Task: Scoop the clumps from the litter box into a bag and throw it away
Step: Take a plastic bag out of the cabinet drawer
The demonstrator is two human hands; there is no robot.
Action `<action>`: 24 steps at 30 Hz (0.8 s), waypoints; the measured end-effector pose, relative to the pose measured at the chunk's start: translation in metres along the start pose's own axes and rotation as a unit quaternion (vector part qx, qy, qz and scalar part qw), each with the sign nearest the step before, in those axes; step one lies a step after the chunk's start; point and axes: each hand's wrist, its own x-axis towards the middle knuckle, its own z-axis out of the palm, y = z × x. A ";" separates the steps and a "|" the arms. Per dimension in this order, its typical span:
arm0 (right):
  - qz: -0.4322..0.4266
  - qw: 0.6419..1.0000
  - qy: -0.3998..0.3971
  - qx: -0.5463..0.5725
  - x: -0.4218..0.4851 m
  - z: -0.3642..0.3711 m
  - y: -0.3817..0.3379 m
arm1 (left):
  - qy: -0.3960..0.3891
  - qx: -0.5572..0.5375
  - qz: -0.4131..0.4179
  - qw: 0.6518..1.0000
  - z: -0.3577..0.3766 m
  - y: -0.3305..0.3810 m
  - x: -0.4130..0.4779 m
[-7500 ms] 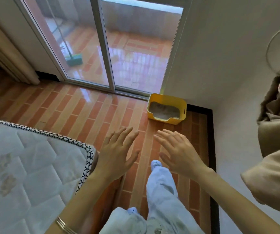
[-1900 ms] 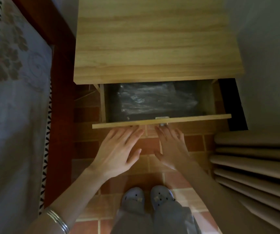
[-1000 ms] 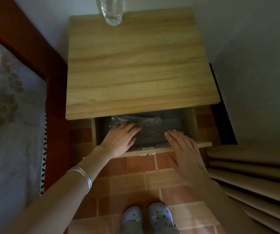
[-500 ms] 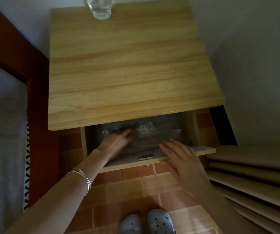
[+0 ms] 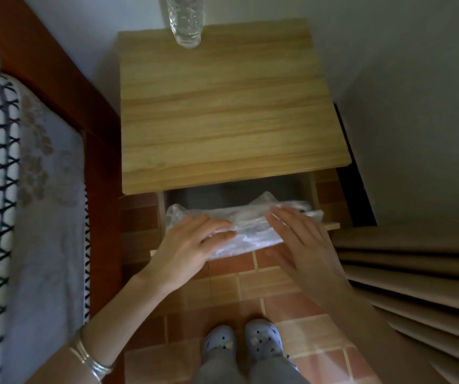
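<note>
As I look down through the head camera, the person's left hand (image 5: 192, 245) grips the near-left end of a crumpled clear bag (image 5: 250, 231). Its fingers (image 5: 217, 223) curl over the top of the plastic, and I cannot see the thumb. The bag lies across the open drawer (image 5: 330, 225) of a pale wooden nightstand (image 5: 231, 106). Its near edge droops over the drawer front toward the tiled floor (image 5: 264, 286), and its far side bunches up inside the drawer.

The right hand (image 5: 305, 245) lies flat and relaxed, fingers straight and close together and holding nothing. Its fingertips (image 5: 281, 210) rest on the bag's right part, and the palm hangs over the drawer front. The bag spans the gap between the two hands, so both sets of fingers touch the plastic from above. I cannot tell whether this is one bag or several folded together.

A clear bottle (image 5: 186, 20) stands at the back edge of the nightstand top, well apart from the hands. A patterned mattress (image 5: 42, 217) in a dark wood frame runs along the left, and curtain (image 5: 416, 273) folds fill the right. Bracelets (image 5: 92, 358) circle the left wrist, and pale blue shoes (image 5: 261, 339) stand on the tiles below.
</note>
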 end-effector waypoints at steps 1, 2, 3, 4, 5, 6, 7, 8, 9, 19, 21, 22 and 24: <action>-0.016 1.000 -0.009 -0.010 0.002 -0.006 -0.006 | 0.001 -0.008 0.005 1.000 -0.005 0.008 -0.006; -0.029 0.999 -0.022 -0.024 0.004 -0.011 -0.013 | 0.003 -0.015 0.010 1.000 -0.009 0.016 -0.011; -0.038 0.998 -0.036 -0.039 0.004 -0.014 -0.018 | 0.006 -0.024 0.012 1.000 -0.012 0.023 -0.017; -0.046 0.996 -0.048 -0.051 0.004 -0.016 -0.023 | 0.011 -0.033 0.011 0.999 -0.013 0.029 -0.024; -0.052 0.995 -0.056 -0.063 0.003 -0.016 -0.028 | 0.012 -0.043 0.006 0.999 -0.013 0.034 -0.030; -0.058 0.994 -0.064 -0.069 -0.001 -0.014 -0.031 | 0.010 -0.050 0.000 0.999 -0.011 0.039 -0.037; -0.062 0.993 -0.068 -0.067 -0.006 -0.012 -0.033 | 0.007 -0.052 -0.005 0.999 -0.008 0.042 -0.044; -0.064 0.994 -0.067 -0.057 -0.012 -0.008 -0.034 | 0.005 -0.050 -0.010 0.999 -0.002 0.045 -0.050; -0.064 0.995 -0.065 -0.045 -0.019 -0.004 -0.033 | 0.001 -0.047 -0.018 0.999 0.005 0.046 -0.057; 0.025 0.997 -0.066 -0.014 -0.095 0.044 0.009 | -0.075 0.081 -0.163 0.980 0.100 0.055 -0.088; 0.035 0.996 -0.082 -0.017 -0.094 0.061 0.015 | -0.090 0.113 -0.187 0.972 0.117 0.050 -0.085; 0.046 0.995 -0.091 -0.017 -0.091 0.069 0.016 | -0.092 0.123 -0.199 0.968 0.125 0.046 -0.082; 0.073 0.991 -0.109 -0.015 -0.085 0.083 0.016 | -0.102 0.139 -0.205 0.963 0.136 0.040 -0.075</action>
